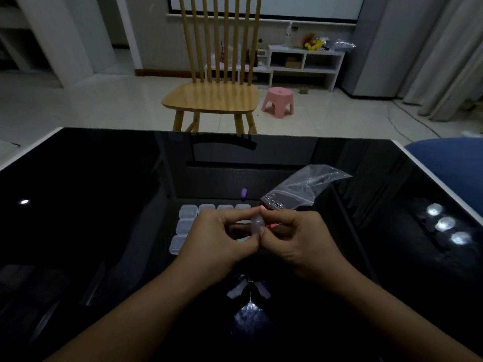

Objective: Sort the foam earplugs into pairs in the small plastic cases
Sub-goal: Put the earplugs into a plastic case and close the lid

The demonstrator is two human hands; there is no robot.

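My left hand (222, 236) and my right hand (292, 239) meet over the middle of the black glass table (104, 205), both pinching one small clear plastic case (256, 222) held between the fingertips. Several more clear cases (187, 211) lie in rows under and behind my left hand, partly hidden. A purple earplug (243, 193) lies alone on the table just beyond the cases. Bits of pink earplug (272, 226) show by my right fingers, and a green one (244, 239) peeks out under my left hand. Whether the held case is open is hidden.
A crumpled clear zip bag (303, 189) lies just behind my right hand. Past the table's far edge stand a wooden chair (211, 100) and a pink stool (278, 100). Something blue (449, 163) sits off the table's right corner.
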